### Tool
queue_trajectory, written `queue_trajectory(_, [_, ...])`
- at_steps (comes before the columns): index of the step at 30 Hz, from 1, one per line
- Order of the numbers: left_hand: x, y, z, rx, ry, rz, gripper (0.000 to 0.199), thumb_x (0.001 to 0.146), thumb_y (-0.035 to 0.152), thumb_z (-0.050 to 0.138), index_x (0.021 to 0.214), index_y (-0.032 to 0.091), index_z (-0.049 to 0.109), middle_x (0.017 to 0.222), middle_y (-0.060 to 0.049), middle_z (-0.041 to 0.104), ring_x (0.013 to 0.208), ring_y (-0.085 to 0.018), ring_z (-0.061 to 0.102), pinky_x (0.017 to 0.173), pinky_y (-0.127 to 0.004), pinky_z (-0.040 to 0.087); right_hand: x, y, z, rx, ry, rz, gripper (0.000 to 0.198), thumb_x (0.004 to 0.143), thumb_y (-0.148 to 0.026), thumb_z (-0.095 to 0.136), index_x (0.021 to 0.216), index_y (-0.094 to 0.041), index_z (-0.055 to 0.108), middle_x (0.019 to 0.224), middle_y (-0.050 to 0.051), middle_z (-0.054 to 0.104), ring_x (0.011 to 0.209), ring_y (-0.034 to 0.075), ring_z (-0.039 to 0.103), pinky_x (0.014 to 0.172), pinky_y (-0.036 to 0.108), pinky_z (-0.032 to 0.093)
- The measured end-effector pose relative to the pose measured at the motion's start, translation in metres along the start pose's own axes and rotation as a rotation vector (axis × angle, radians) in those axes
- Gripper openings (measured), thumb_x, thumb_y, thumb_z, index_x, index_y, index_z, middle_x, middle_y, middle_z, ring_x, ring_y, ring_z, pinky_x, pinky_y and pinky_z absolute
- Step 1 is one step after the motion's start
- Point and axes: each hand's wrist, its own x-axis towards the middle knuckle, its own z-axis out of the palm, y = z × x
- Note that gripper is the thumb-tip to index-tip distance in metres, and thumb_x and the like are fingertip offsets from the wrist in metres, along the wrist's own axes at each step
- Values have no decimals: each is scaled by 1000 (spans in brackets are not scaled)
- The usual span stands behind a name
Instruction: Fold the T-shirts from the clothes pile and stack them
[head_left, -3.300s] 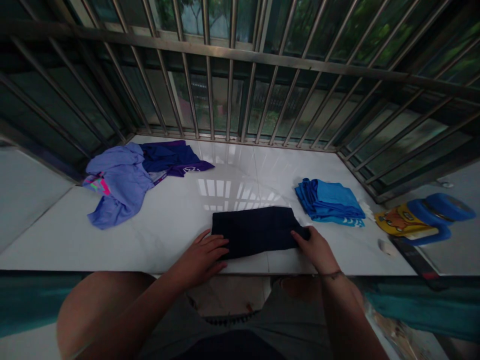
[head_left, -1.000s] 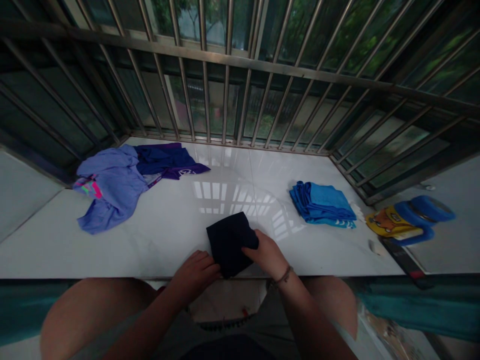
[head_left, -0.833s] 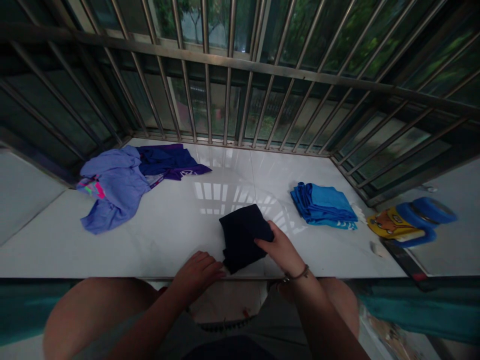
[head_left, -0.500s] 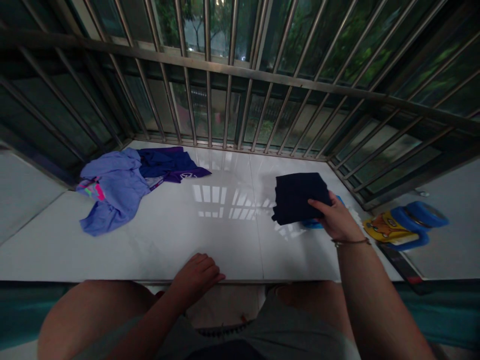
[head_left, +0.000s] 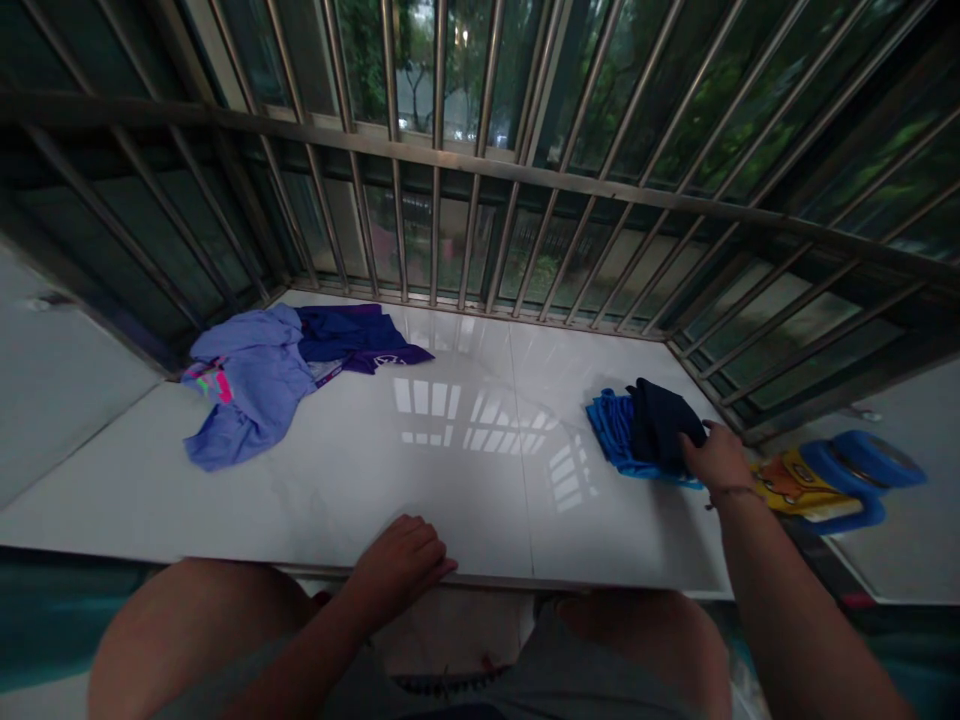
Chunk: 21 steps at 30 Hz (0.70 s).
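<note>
My right hand (head_left: 718, 458) pinches the right edge of a dark navy folded garment (head_left: 660, 420), thumb on top. The navy garment lies over a bright blue folded garment (head_left: 611, 430) on the white tiled ledge, covering its right part; some blue shows at the left and along the front. At the front edge of the ledge rests my left hand (head_left: 405, 560), its fingers curled together with nothing seen in them. Far from both hands, at the left, a crumpled lavender garment (head_left: 259, 375) lies touching a dark blue and purple garment (head_left: 352, 335).
A yellow and blue container (head_left: 832, 480) stands close to my right wrist. Metal window bars (head_left: 480, 165) enclose the back and sides of the white ledge (head_left: 450, 470). My legs are below its front edge.
My right hand has moved right and lowered the navy garment onto the blue one, which now shows more. The navy garment looks more bunched. My left hand stays put; the view has shifted slightly.
</note>
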Motion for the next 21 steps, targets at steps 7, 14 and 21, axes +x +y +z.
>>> queue_trajectory(7, [8, -25, -24, -161, -84, -166, 11, 108, 30, 67, 101, 23, 72, 95, -4, 74, 90, -22, 69, 85, -35, 53, -104, -44, 22, 140, 242, -402, 53, 107, -46, 53, 144, -9, 63, 159, 32, 53, 153, 44, 46, 125, 68, 39])
queue_trajectory(14, [4, -139, -81, 410, 100, -880, 57, 106, 39, 55, 148, 2, 63, 157, -33, 58, 146, -47, 55, 117, -60, 51, -244, -95, 50, 256, 32, -565, 50, 114, -51, 48, 147, -15, 61, 156, 25, 61, 149, 41, 54, 121, 65, 48])
queue_trajectory(21, [-20, -204, -138, 514, -14, -1215, 43, 107, 28, 46, 125, 0, 73, 126, -33, 73, 115, -46, 72, 90, -56, 58, -257, -104, 59, 247, -20, -474, 33, 109, -37, 55, 129, -16, 71, 136, 22, 73, 131, 37, 66, 116, 59, 52])
